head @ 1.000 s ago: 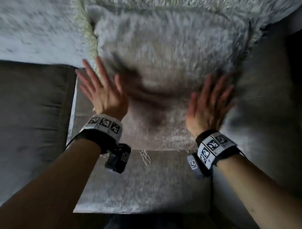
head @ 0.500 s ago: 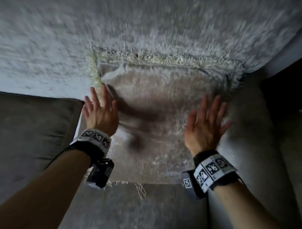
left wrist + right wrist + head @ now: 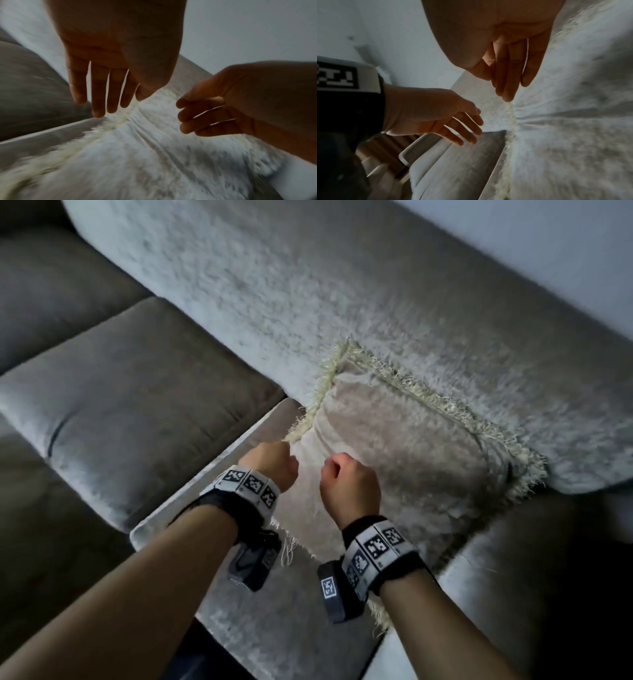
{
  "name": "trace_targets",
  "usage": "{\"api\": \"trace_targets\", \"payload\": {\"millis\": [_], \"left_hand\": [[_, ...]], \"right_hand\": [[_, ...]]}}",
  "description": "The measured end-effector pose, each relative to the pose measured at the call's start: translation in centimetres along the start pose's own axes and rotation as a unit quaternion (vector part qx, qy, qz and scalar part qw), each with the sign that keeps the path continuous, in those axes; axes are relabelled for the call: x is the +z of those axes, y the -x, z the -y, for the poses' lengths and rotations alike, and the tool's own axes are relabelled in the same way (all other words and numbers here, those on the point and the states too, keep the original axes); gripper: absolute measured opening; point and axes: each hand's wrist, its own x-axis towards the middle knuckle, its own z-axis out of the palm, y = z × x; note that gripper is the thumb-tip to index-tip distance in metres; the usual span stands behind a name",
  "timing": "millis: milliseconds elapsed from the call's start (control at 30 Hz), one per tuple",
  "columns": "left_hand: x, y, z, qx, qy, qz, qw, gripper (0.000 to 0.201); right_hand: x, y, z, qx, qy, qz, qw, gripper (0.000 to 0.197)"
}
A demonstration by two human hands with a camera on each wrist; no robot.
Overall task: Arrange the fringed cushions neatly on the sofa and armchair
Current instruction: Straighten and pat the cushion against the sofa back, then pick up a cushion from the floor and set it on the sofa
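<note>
A pale velvet cushion with a cream fringe leans against the fluffy grey backrest, its lower edge on the grey seat. My left hand hovers at the cushion's left fringed edge and my right hand is just beside it over the cushion face. In the left wrist view the left hand has straight fingers hanging just above the fringe, holding nothing. In the right wrist view the right hand shows relaxed, straight fingers above the cushion, also holding nothing.
A brown sofa seat cushion lies to the left, beyond the seat's pale side edge. A pale wall rises behind the backrest. A dark shadowed gap sits at the right of the cushion.
Both hands have lifted off the cushion's face, where they lay flat and spread, and drawn together at its left edge. The view has pulled back and swung.
</note>
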Motion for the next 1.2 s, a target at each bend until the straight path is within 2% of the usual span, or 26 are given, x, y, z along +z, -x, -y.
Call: {"api": "trace_targets", "payload": {"millis": [133, 267, 467, 600, 667, 700, 900, 1033, 1200], "left_hand": [[-1.8, 7.8, 7.9, -0.115, 0.062, -0.017, 0.991, 0.036], [-1.3, 17.3, 16.8, -0.235, 0.124, -0.043, 0.963, 0.035], [3.8, 37.6, 28.5, -0.430, 0.203, -0.078, 0.876, 0.034], [9.6, 54.8, 34.6, -0.527, 0.272, -0.119, 0.797, 0.032], [13.1, 62.8, 36.9, -0.570, 0.304, -0.136, 0.751, 0.033], [16.2, 68.9, 37.8, -0.602, 0.317, -0.133, 0.720, 0.033], [30.8, 94.4, 39.1, -0.716, 0.357, -0.108, 0.590, 0.033], [38.7, 105.4, 39.1, -0.764, 0.395, -0.101, 0.501, 0.034], [46.3, 111.4, 41.2, -0.800, 0.451, -0.100, 0.384, 0.036]], "right_hand": [[2.7, 4.9, 6.8, -0.075, -0.009, 0.081, 0.994, 0.025], [7.5, 12.5, 14.0, -0.168, -0.009, 0.160, 0.973, 0.024], [14.8, 31.5, 23.1, -0.323, 0.015, 0.263, 0.909, 0.023], [19.0, 47.4, 26.4, -0.413, 0.047, 0.324, 0.850, 0.025], [20.8, 54.2, 26.6, -0.437, 0.073, 0.350, 0.825, 0.027], [22.1, 59.6, 26.3, -0.462, 0.094, 0.368, 0.802, 0.027], [28.5, 81.8, 23.6, -0.522, 0.187, 0.429, 0.714, 0.027], [32.5, 93.1, 21.9, -0.541, 0.230, 0.451, 0.672, 0.028], [38.0, 101.5, 20.8, -0.515, 0.270, 0.477, 0.659, 0.030]]}}
